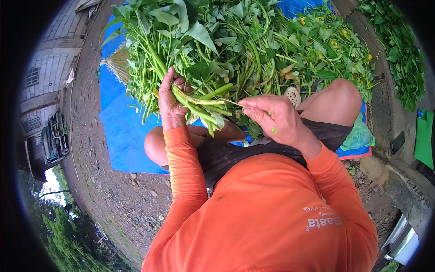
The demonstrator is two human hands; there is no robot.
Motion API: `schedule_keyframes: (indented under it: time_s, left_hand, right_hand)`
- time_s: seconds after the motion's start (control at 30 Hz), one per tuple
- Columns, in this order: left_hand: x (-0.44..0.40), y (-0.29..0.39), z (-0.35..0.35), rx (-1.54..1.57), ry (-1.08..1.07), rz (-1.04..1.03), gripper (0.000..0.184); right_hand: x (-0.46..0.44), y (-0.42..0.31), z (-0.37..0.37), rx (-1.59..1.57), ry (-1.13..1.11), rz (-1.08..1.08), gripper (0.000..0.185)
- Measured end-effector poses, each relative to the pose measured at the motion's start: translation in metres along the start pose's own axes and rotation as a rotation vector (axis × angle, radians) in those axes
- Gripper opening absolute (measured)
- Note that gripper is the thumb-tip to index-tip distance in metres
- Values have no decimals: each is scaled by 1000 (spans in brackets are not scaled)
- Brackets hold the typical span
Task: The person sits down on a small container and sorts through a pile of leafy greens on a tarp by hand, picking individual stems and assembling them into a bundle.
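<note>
A bunch of green leafy stems is wrapped in my left hand, its cut ends pointing down to the right and its leaves reaching up over the pile. My right hand, just right of those ends, pinches a thin pale strand between thumb and index finger. The strand runs back to the bunch. A small bit of green leaf sticks to my right hand. Behind both hands spreads a large heap of leafy greens.
The heap lies on a blue tarp over stony ground. A green plastic bag rests by the right knee. A concrete ledge and more greens are at the right. A parked vehicle stands far left.
</note>
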State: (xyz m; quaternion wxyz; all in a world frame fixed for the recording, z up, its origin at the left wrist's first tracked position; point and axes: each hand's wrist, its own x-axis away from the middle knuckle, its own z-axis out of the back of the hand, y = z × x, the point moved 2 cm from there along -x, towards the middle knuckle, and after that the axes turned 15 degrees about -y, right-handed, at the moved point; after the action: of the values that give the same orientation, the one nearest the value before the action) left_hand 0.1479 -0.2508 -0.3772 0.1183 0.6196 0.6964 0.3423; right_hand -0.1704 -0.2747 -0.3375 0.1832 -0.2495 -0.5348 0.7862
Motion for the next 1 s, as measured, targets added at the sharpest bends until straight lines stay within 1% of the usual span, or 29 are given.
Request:
schedule_keyframes:
  time_s: [0.03, 0.07, 0.17, 0.2, 0.3, 0.37, 0.4, 0.43, 0.5, 0.57, 0.63, 0.67, 0.7, 0.77, 0.8, 0.87, 0.9, 0.93, 0.97, 1.0]
  left_hand:
    - [0, -1, -2, -27, 63, -26, 23]
    - [-1, -2, 2, -12, 52, -38, 24]
    - [-3, 6, 20, 81, 57, -63, 24]
    - [1, 11, 20, 140, -50, -34, 25]
    - [12, 17, 6, 453, -324, 94, 31]
    - [16, 17, -1, 532, -467, 102, 32]
    - [21, 15, -12, 523, -482, 82, 36]
    - [24, 14, -22, 513, -495, 60, 40]
    - [27, 12, -29, 495, -537, 55, 41]
    - [31, 11, -38, 476, -558, 55, 40]
    - [33, 6, -44, 462, -549, 101, 37]
    - [32, 4, -44, 443, -547, 114, 36]
    - [32, 3, -44, 421, -543, 119, 35]
    - [30, -3, -52, 448, -529, 174, 33]
    - [28, -4, -49, 421, -525, 190, 33]
    - [25, -6, -45, 388, -498, 210, 29]
    - [26, -9, -44, 336, -462, 178, 29]
    - [23, -9, -39, 308, -449, 184, 28]
    - [23, -10, -34, 280, -434, 193, 28]
    - [21, -11, -33, 189, -384, 164, 27]
  right_hand:
    - [3, -7, -2, 119, 43, 63, 22]
    - [8, -15, -2, 186, 32, 115, 15]
    - [19, -42, 8, 87, 116, 64, 11]
    - [21, -40, 16, 84, 166, -4, 10]
    - [17, -1, 41, -155, 288, -220, 14]
    - [4, 24, 45, -271, 264, -288, 16]
    - [1, 30, 45, -331, 251, -324, 16]
    - [-3, 32, 40, -336, 212, -283, 16]
    - [-16, 31, 22, -352, 135, -210, 15]
    - [-26, 4, 13, -349, -3, -81, 14]
    - [-48, -5, 1, -181, 65, 238, 11]
    - [-54, -9, 2, -139, 17, 215, 12]
    - [-65, 7, -6, -98, 43, 244, 15]
    - [-78, 15, 3, -34, -196, -38, 19]
    - [-84, 18, 7, -37, -270, -34, 23]
    - [-86, 22, 16, -109, -354, -51, 22]
    - [-86, 19, 19, -149, -398, -62, 22]
    - [-86, 14, 21, -211, -386, -111, 25]
    - [-84, 7, 23, -166, -427, -132, 26]
    - [-84, -9, 30, -113, -464, -152, 27]
